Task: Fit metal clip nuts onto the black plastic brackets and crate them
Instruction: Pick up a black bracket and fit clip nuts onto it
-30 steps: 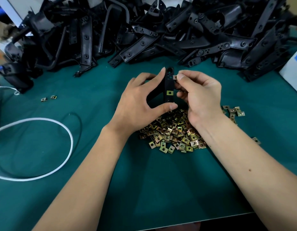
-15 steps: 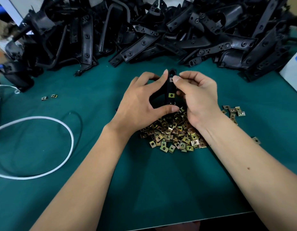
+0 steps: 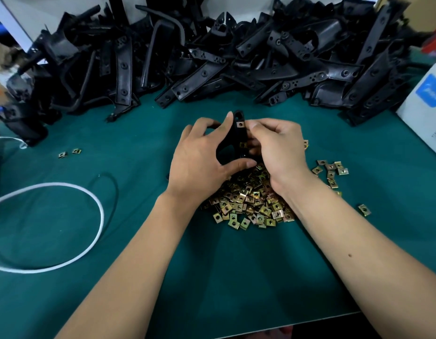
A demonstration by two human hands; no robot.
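My left hand [image 3: 200, 157] grips a narrow black plastic bracket [image 3: 237, 134], held upright above the green mat, index finger at its top and thumb at its bottom. My right hand [image 3: 278, 148] curls against the bracket's right side, fingertips at an upper clip nut [image 3: 241, 124] seated on the bracket. A second clip nut [image 3: 242, 144] sits lower on the same bracket. A heap of brass-coloured clip nuts [image 3: 248, 204] lies on the mat under both wrists. No crate shows in this view.
A big pile of black brackets [image 3: 212, 62] fills the back of the green mat [image 3: 138, 143]. A white cable loop [image 3: 65, 216] lies at the left, two stray clip nuts [image 3: 69, 152] nearby, more loose clip nuts [image 3: 330, 170] at the right. A white box [image 3: 427, 106] stands far right.
The clip nut my right fingers held beside the bracket's top now sits on the bracket. Both hands stay in the same place; my right fingers have slid slightly down the bracket's side.
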